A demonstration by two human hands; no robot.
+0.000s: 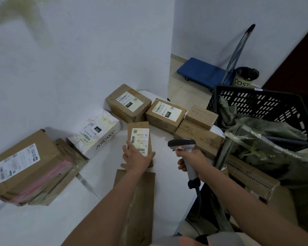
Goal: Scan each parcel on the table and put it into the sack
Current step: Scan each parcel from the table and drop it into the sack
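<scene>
Nearest me a flat brown paper parcel [137,206] lies on the white table [43,224], partly under my left forearm. Just beyond it my left hand [136,158] holds a small brown parcel [140,139], thumb curled round its right edge, the white label with barcodes facing up. My right hand [190,160] grips the grey scanner [182,146], its head just right of that label. To the right hangs the green sack [274,151], perhaps draped over the black crate [267,103]. Farther back, labelled boxes [130,103] line the wall.
</scene>
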